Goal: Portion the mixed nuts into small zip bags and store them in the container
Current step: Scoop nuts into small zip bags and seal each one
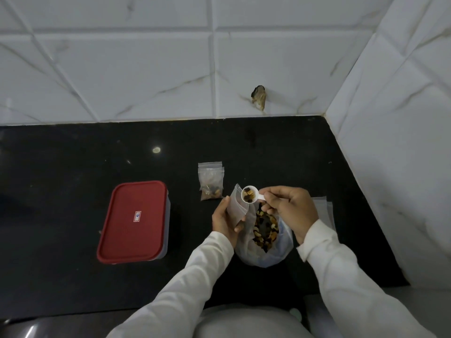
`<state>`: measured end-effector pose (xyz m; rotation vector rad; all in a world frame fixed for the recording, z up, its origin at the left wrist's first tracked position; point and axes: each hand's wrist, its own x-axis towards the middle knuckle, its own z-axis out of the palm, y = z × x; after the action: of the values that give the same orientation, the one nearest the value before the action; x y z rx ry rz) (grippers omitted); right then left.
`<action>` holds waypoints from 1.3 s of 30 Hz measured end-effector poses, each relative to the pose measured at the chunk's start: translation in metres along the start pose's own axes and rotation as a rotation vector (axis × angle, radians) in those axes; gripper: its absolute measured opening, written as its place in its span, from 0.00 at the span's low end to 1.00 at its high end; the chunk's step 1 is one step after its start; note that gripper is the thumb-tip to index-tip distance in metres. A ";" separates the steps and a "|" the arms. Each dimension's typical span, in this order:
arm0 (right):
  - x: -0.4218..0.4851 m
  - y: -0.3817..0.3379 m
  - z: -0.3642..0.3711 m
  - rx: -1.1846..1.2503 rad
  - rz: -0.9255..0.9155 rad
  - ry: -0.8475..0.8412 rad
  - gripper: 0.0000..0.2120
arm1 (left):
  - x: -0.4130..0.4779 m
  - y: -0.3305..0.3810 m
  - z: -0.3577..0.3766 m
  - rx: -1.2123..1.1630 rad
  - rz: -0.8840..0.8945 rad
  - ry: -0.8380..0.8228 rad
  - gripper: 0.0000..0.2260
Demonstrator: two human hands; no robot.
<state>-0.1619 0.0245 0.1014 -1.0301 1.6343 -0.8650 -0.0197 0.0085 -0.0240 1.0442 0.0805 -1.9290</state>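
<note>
My right hand (290, 206) pinches the loaded scoop (258, 196) over the small zip bag (237, 206) my left hand (224, 222) grips (narrow mouth); tipping off-centre could scatter nuts (248, 195).

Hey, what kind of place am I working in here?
Most likely a home kitchen corner. A black stone counter meets white marble-look wall tiles on two sides, and food storage items sit on it: a red-lidded container and an open bag of mixed nuts.
</note>
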 end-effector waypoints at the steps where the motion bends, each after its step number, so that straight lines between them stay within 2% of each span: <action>1: 0.001 0.000 0.002 -0.061 -0.028 0.004 0.09 | 0.000 0.000 0.000 0.009 0.009 0.011 0.18; 5: 0.002 0.003 0.007 -0.270 -0.134 0.017 0.07 | 0.000 0.002 -0.001 0.001 0.015 0.043 0.24; 9: -0.001 0.004 0.011 -0.520 -0.366 -0.009 0.09 | 0.004 0.004 0.000 -0.031 0.044 0.008 0.30; 13: -0.003 0.006 0.018 -0.742 -0.518 -0.087 0.13 | 0.003 0.005 0.003 -0.058 0.043 -0.018 0.24; 16: -0.005 0.010 0.019 -0.832 -0.601 -0.121 0.18 | -0.005 0.009 0.010 -0.064 -0.006 -0.032 0.16; 21: 0.000 0.021 0.017 -0.957 -0.849 -0.091 0.21 | -0.008 0.010 0.014 -0.010 -0.012 -0.063 0.16; 24: 0.000 0.028 0.017 -0.974 -0.934 -0.084 0.22 | -0.007 0.010 0.014 0.027 -0.005 -0.067 0.16; 27: -0.005 0.027 0.019 -0.885 -0.900 -0.065 0.20 | -0.007 0.009 0.013 0.028 0.000 -0.071 0.15; 30: 0.004 0.027 0.019 -0.980 -0.845 -0.112 0.17 | -0.007 0.007 0.012 0.031 0.009 -0.082 0.16; 31: 0.005 0.027 0.016 -0.925 -0.865 -0.092 0.15 | -0.008 0.007 0.013 0.029 0.001 -0.084 0.16; 33: 0.000 0.031 0.009 -0.723 -0.918 0.053 0.12 | -0.009 0.007 0.014 0.045 -0.005 -0.078 0.17; 34: -0.002 0.034 0.002 -0.642 -0.874 0.149 0.11 | -0.009 0.006 0.013 0.064 0.002 -0.076 0.17; 36: -0.004 0.037 -0.012 -0.560 -0.720 0.215 0.14 | -0.010 0.003 0.010 0.101 0.017 -0.080 0.18; 39: 0.002 0.060 -0.024 -0.664 -0.566 0.143 0.10 | -0.011 -0.001 0.003 0.121 0.024 -0.059 0.16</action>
<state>-0.1991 0.0471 0.0534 -1.9984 1.8264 -0.7689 -0.0206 0.0151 -0.0149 1.0610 -0.0824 -1.9610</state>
